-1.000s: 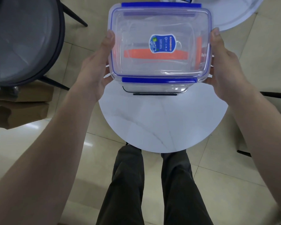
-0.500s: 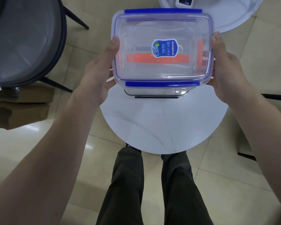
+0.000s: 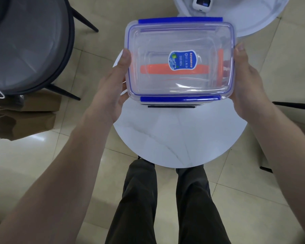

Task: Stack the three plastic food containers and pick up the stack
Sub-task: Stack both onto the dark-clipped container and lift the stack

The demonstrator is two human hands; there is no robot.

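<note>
I hold a stack of clear plastic food containers (image 3: 180,41) above the round white table (image 3: 174,138). The top container has blue lid clips and a blue label. Orange clips of a second container show through it, and a dark-clipped lid edge (image 3: 171,106) peeks out beneath the front. My left hand (image 3: 113,88) grips the stack's left side, thumb on the lid rim. My right hand (image 3: 246,83) grips the right side the same way. The lower containers are mostly hidden under the top one.
A grey chair (image 3: 28,46) with dark legs stands at the left, and brown paper bags (image 3: 23,118) lie on the tiled floor below it. A second white table (image 3: 253,20) with a small white device (image 3: 202,2) is at the back. My legs stand at the table's near edge.
The stack has come lower in view and slightly toward me, with both hands keeping their grip. More of the far table and its device shows above the lid.
</note>
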